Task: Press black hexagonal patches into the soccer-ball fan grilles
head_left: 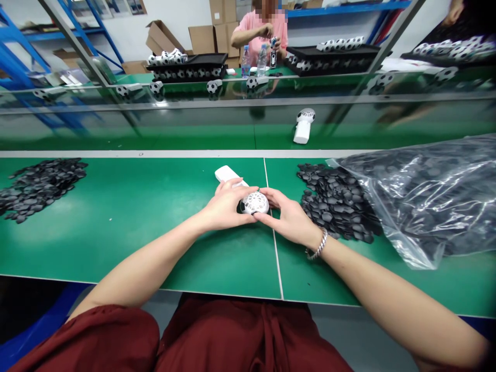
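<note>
A white handheld fan [257, 203] with a round, football-patterned head and a slotted grille lies between my hands, low over the green worktop. Its white handle [228, 174] points up and to the left, passing behind my left fingers. My left hand [227, 204] grips the head from the left, thumb along the near side. From the right, my right hand [287, 214] holds the rim of the head between thumb and fingers. A dark patch shows under the right thumb tip; whether it is a loose piece I cannot tell. Close by on the right is a pile of black pieces [337, 201].
A clear plastic bag [437, 201] of black pieces lies at the right. Another black pile [42, 183] sits far left. Beyond the pale ledge, a similar fan [304, 125] rests on a belt. Across the line, a person [256, 36] in pink works beside black trays [189, 70].
</note>
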Demonstrator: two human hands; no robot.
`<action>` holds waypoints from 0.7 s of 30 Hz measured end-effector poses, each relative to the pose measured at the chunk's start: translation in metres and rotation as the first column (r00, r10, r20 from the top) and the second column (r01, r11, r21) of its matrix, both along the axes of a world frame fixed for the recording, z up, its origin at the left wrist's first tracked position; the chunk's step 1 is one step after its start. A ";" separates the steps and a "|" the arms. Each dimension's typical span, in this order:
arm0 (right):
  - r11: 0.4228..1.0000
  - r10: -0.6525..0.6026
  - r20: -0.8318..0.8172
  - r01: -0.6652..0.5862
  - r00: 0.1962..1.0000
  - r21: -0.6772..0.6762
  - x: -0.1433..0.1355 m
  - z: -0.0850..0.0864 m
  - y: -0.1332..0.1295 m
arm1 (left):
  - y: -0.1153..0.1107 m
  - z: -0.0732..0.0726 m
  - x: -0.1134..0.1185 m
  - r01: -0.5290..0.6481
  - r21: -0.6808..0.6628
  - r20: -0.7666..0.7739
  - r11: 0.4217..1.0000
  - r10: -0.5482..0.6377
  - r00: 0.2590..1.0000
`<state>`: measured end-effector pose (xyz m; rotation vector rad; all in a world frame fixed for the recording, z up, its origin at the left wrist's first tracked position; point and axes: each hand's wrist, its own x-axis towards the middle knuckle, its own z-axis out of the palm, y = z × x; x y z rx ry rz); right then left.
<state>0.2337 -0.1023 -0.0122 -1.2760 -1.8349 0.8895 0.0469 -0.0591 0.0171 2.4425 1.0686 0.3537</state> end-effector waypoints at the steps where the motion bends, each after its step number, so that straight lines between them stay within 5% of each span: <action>1: 1.000 -0.008 -0.001 0.008 1.000 0.005 -0.001 0.000 0.000 | 0.000 0.001 0.000 -0.004 0.000 0.003 1.000 0.004 1.000; 11: 0.997 -0.039 0.053 0.036 0.998 0.067 0.009 0.005 0.006 | 0.002 -0.002 -0.002 0.032 -0.002 0.051 0.999 -0.032 0.998; 15: 0.974 -0.209 0.290 0.171 0.934 0.150 0.032 0.007 0.016 | 0.000 -0.005 0.000 0.032 0.007 0.073 0.999 -0.032 0.997; 21: 0.991 -0.128 0.564 0.126 0.816 0.042 0.046 0.004 0.020 | -0.003 -0.007 0.005 -0.022 0.035 0.085 0.999 0.019 0.996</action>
